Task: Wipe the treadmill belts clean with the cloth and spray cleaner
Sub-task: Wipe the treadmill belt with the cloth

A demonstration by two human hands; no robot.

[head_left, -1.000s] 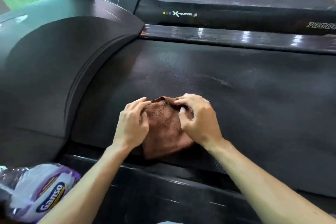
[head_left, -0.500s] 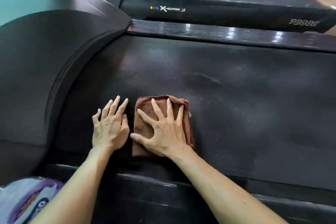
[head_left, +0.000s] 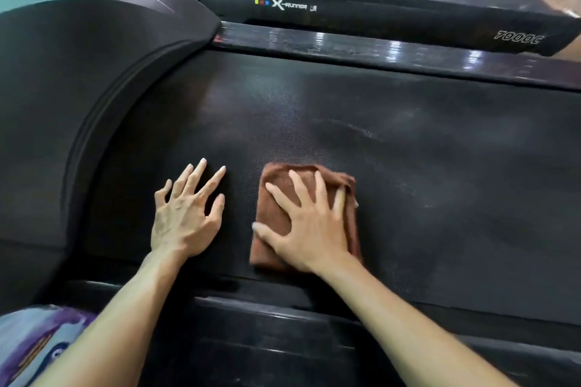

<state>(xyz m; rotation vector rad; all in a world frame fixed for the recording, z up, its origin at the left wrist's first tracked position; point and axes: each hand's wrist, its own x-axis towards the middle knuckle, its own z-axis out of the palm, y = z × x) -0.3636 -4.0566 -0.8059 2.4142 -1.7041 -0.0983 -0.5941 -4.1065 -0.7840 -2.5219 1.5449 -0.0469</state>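
Note:
A folded brown cloth (head_left: 273, 217) lies flat on the black treadmill belt (head_left: 440, 185) near its front edge. My right hand (head_left: 309, 226) presses down on the cloth with fingers spread and straight. My left hand (head_left: 187, 214) rests flat on the bare belt a little to the left of the cloth, fingers spread, holding nothing. A pale smear (head_left: 358, 130) marks the belt beyond the cloth. No spray bottle shows in this view.
The motor cover (head_left: 78, 88) curves up at the left. Glossy side rails run along the far side (head_left: 377, 47) and the near side (head_left: 283, 317). A second treadmill (head_left: 377, 3) stands behind. A purple-and-white plastic bag (head_left: 37, 345) sits at the lower left.
Both hands bunched the cloth a second ago. Since then the cloth was flattened under my right hand and slid right, while my left hand came off it onto the belt.

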